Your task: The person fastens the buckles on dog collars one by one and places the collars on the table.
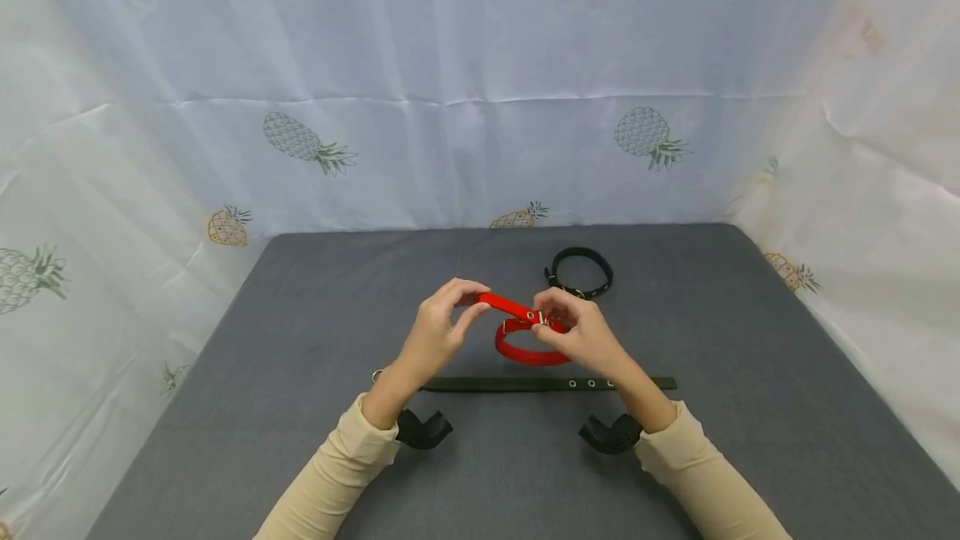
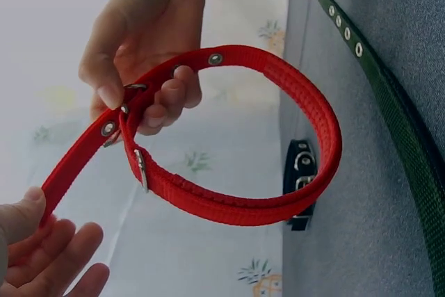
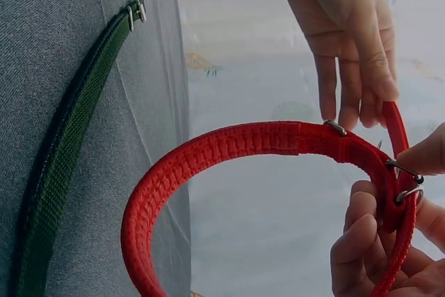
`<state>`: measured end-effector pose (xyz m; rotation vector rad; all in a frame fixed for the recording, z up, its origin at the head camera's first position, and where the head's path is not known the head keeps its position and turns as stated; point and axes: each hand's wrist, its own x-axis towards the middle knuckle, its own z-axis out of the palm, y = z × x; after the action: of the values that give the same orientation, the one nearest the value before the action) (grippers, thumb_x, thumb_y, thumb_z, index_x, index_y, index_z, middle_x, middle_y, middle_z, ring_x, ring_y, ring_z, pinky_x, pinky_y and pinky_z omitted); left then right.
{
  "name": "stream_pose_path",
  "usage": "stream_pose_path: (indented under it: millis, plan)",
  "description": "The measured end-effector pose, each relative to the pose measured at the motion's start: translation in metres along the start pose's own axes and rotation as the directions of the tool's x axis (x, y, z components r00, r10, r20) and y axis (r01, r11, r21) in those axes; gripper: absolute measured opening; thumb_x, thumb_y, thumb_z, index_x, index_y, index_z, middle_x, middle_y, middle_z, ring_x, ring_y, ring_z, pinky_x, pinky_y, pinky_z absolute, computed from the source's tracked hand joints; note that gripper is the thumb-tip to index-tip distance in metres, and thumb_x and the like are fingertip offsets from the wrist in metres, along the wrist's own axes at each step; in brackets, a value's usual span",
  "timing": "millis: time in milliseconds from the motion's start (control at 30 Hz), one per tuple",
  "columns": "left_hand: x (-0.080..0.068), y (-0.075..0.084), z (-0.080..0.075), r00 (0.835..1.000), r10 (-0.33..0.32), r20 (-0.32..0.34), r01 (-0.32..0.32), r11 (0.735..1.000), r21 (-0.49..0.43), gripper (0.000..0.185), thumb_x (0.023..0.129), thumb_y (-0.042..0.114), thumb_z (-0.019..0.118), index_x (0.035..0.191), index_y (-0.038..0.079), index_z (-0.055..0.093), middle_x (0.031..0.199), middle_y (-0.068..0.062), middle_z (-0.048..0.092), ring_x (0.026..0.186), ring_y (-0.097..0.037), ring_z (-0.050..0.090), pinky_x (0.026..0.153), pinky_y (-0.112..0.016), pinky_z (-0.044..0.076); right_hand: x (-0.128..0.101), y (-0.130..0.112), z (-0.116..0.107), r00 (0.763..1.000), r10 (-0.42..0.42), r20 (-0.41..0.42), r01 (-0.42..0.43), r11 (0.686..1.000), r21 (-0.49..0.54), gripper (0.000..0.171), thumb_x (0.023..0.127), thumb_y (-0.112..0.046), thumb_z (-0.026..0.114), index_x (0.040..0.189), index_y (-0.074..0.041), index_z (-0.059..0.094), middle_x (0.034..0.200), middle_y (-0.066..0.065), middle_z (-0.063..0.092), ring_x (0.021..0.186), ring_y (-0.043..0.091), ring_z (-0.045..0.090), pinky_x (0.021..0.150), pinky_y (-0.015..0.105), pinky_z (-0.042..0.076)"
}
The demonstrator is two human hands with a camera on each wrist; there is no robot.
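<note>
Above the table, both hands hold a red collar (image 1: 531, 357) bent into a loop. My left hand (image 1: 438, 330) pinches the free end of its strap between thumb and fingers. At the metal buckle (image 3: 407, 172), my right hand (image 1: 581, 330) grips the collar, its thumb on the buckle and its fingers curled at the strap. The strap passes through the buckle, and metal eyelets (image 2: 215, 59) show along it. In the left wrist view a metal keeper ring (image 2: 141, 170) sits on the loop.
A green collar (image 1: 510, 384) lies stretched flat on the grey table (image 1: 337, 290), behind the wrists. Farther back lies a black collar (image 1: 609, 269), closed in a ring. A pineapple-print curtain (image 1: 480, 165) hangs behind and at both sides.
</note>
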<state>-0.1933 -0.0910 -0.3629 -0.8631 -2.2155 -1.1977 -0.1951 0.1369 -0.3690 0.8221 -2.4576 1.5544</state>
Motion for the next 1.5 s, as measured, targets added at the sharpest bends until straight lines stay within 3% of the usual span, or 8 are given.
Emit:
stream_pose_path:
  millis: [200, 433, 633, 800, 967, 1100, 1333, 1500]
  plan:
    - [-0.001, 0.000, 0.002, 1.000, -0.017, 0.001, 0.017, 0.999, -0.030, 0.025, 0.085, 0.007, 0.069, 0.109, -0.001, 0.064, 0.099, -0.013, 0.067, 0.089, -0.022, 0.067, 0.078, -0.030, 0.059, 0.000, -0.001, 0.000, 1.000, 0.017, 0.002, -0.017, 1.000, 0.003, 0.014, 0.084, 0.004, 0.064, 0.098, 0.000, 0.061, 0.084, 0.015, 0.064, 0.070, 0.002, 0.057, 0.066, 0.020, 0.053]
    - [-0.002, -0.001, 0.004, 0.993, -0.117, 0.031, 0.120, 0.984, -0.129, 0.030, 0.088, 0.007, 0.068, 0.117, 0.000, 0.062, 0.106, -0.016, 0.068, 0.093, -0.025, 0.068, 0.083, -0.034, 0.059, 0.002, -0.004, 0.001, 1.000, 0.011, 0.008, -0.011, 1.000, -0.009, 0.013, 0.087, 0.001, 0.063, 0.099, -0.002, 0.061, 0.086, 0.015, 0.065, 0.070, 0.002, 0.055, 0.064, 0.021, 0.052]
    - [-0.002, -0.001, 0.007, 0.978, -0.187, 0.095, 0.202, 0.962, -0.183, 0.039, 0.088, 0.009, 0.069, 0.125, 0.001, 0.059, 0.107, -0.016, 0.070, 0.095, -0.026, 0.070, 0.088, -0.036, 0.058, 0.004, -0.004, 0.003, 1.000, -0.009, 0.010, 0.009, 1.000, 0.000, 0.012, 0.089, -0.001, 0.063, 0.100, -0.003, 0.061, 0.086, 0.014, 0.065, 0.072, 0.003, 0.055, 0.065, 0.021, 0.052]
    - [-0.003, -0.002, 0.011, 0.961, -0.233, 0.148, 0.262, 0.938, -0.227, 0.027, 0.089, 0.010, 0.068, 0.114, 0.002, 0.064, 0.106, -0.016, 0.071, 0.095, -0.027, 0.070, 0.089, -0.036, 0.058, 0.006, -0.006, 0.003, 0.999, -0.026, 0.021, 0.025, 0.999, 0.022, 0.015, 0.090, -0.001, 0.062, 0.105, -0.001, 0.061, 0.090, 0.017, 0.066, 0.074, 0.002, 0.056, 0.066, 0.021, 0.051]
    - [-0.004, -0.003, 0.013, 0.941, -0.275, 0.198, 0.320, 0.912, -0.256, 0.023, 0.091, 0.010, 0.065, 0.112, 0.001, 0.064, 0.107, -0.018, 0.072, 0.097, -0.029, 0.070, 0.087, -0.026, 0.056, 0.008, -0.008, 0.005, 0.998, -0.041, 0.054, 0.038, 0.998, 0.057, 0.017, 0.090, 0.000, 0.061, 0.108, 0.001, 0.059, 0.091, 0.019, 0.065, 0.072, 0.003, 0.057, 0.063, 0.022, 0.050]
    - [-0.005, -0.005, 0.015, 0.935, -0.272, 0.227, 0.332, 0.897, -0.292, 0.021, 0.093, 0.008, 0.062, 0.112, -0.002, 0.064, 0.103, -0.021, 0.071, 0.090, -0.026, 0.069, 0.081, -0.021, 0.055, 0.009, -0.008, 0.007, 0.996, -0.028, 0.083, 0.019, 0.994, 0.108, 0.017, 0.091, 0.001, 0.060, 0.108, 0.001, 0.058, 0.089, 0.020, 0.062, 0.066, 0.010, 0.057, 0.058, 0.027, 0.052]
    - [-0.007, -0.003, 0.019, 0.938, -0.245, 0.245, 0.323, 0.874, -0.362, 0.019, 0.096, 0.007, 0.057, 0.106, -0.008, 0.063, 0.086, -0.027, 0.063, 0.073, 0.001, 0.057, 0.070, -0.020, 0.054, 0.008, -0.009, 0.010, 0.994, -0.031, 0.109, 0.014, 0.988, 0.156, 0.016, 0.094, -0.002, 0.057, 0.110, 0.002, 0.056, 0.084, 0.022, 0.058, 0.063, 0.003, 0.055, 0.060, 0.028, 0.054]
    - [-0.008, 0.001, 0.020, 0.933, -0.255, 0.255, 0.340, 0.858, -0.385, 0.019, 0.096, 0.007, 0.057, 0.106, -0.008, 0.061, 0.084, -0.025, 0.060, 0.070, -0.005, 0.056, 0.069, -0.022, 0.054, 0.008, -0.010, 0.011, 0.993, -0.058, 0.098, 0.039, 0.981, 0.191, 0.015, 0.096, -0.005, 0.056, 0.108, 0.003, 0.056, 0.083, 0.019, 0.059, 0.063, 0.002, 0.054, 0.060, 0.025, 0.051]
